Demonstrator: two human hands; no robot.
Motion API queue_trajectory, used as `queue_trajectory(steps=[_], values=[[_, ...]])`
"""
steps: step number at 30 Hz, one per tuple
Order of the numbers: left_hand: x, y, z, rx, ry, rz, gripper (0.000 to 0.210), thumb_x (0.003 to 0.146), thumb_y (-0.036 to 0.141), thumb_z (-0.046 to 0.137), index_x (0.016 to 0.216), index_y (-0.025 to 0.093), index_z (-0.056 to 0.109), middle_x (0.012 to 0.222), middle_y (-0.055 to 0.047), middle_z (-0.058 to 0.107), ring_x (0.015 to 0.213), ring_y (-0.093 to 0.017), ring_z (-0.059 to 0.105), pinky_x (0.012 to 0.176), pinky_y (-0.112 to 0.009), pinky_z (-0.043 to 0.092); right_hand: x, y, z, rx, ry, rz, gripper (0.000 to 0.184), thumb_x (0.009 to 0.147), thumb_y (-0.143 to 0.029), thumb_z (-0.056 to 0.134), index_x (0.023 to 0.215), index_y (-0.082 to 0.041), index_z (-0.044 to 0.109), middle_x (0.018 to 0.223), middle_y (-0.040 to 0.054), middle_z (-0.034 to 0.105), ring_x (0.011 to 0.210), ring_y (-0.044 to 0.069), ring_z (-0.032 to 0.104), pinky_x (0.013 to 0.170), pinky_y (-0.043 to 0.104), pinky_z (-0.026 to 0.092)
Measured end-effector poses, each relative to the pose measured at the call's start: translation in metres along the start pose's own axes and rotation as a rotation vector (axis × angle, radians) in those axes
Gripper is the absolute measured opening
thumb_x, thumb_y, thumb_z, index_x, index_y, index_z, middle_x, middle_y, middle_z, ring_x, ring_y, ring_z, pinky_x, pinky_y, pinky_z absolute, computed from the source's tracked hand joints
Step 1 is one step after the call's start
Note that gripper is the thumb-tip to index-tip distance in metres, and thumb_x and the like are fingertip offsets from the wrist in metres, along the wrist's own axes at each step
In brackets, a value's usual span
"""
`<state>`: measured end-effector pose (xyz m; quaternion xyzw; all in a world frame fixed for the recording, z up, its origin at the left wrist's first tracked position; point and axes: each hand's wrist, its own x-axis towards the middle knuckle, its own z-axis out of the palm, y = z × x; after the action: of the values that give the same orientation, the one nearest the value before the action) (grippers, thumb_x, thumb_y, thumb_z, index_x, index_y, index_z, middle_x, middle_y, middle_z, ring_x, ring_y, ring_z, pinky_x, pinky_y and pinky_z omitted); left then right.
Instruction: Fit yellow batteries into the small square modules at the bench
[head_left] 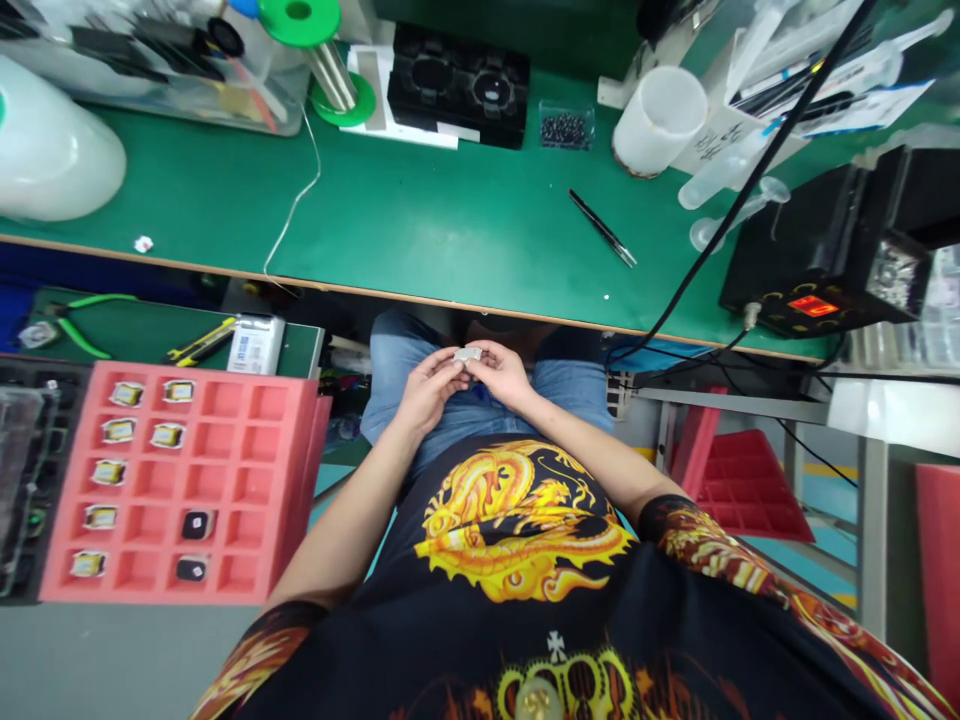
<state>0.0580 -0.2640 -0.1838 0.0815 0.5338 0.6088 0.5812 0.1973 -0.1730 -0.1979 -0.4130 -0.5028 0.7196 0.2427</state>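
Over my lap, just in front of the bench edge, both hands come together on a small pale, flat part [468, 354]. My left hand [431, 388] pinches its left side between thumb and fingers. My right hand [501, 373] grips the right side, thumb from below and fingers folded over. The part is too small to name its kind, and my fingers cover some of it. To the left, a pink foam tray [154, 490] holds several small yellow-and-white units [127, 393] in its pockets and two black square pieces [197, 524].
On the green bench [450, 220] lie tweezers [602, 228], a clear box of small dark beads [566, 128], a solder spool [330, 85] and a black fixture [459, 85]. A soldering station [814, 270] stands right, its black cable [720, 225] crossing the bench. A white cup [660, 120] stands behind.
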Motion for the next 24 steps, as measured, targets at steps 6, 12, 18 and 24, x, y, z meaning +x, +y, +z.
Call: queue_trajectory(steps=[6,12,18,24], values=[[0.002,0.000,-0.003,0.051,0.000,0.051,0.057,0.064,0.038,0.107,0.110,0.017,0.082,0.099,-0.008,0.079,0.077,-0.016,0.072,0.073,-0.028,0.061,0.002,-0.001,-0.004,-0.042,-0.035,-0.022,0.039,0.079,-0.042,0.085,0.110,-0.019,0.077,0.100,0.0044,0.080,0.085,0.018,0.074,0.079,0.029,0.060],[0.002,0.010,-0.022,0.239,-0.087,0.165,0.047,0.070,0.034,0.105,0.109,0.018,0.084,0.101,-0.008,0.082,0.087,-0.020,0.076,0.088,-0.033,0.063,0.001,-0.001,-0.014,-0.164,-0.167,-0.126,0.040,0.083,-0.044,0.084,0.112,-0.018,0.082,0.102,0.0055,0.078,0.081,0.017,0.070,0.075,0.028,0.057],[-0.003,0.014,-0.022,0.232,-0.141,0.143,0.051,0.072,0.032,0.104,0.115,0.017,0.081,0.110,-0.011,0.083,0.093,-0.023,0.078,0.089,-0.036,0.065,0.001,0.000,-0.014,-0.072,-0.152,-0.050,0.043,0.079,-0.049,0.089,0.110,-0.020,0.083,0.107,0.0062,0.081,0.088,0.019,0.073,0.081,0.031,0.060],[-0.006,0.015,-0.026,0.026,-0.039,0.024,0.058,0.069,0.025,0.104,0.120,0.017,0.078,0.108,-0.011,0.083,0.089,-0.022,0.080,0.082,-0.032,0.065,0.007,-0.008,-0.020,0.128,-0.080,0.103,0.054,0.072,-0.048,0.095,0.117,-0.020,0.083,0.109,0.0056,0.083,0.090,0.018,0.075,0.071,0.025,0.061]])
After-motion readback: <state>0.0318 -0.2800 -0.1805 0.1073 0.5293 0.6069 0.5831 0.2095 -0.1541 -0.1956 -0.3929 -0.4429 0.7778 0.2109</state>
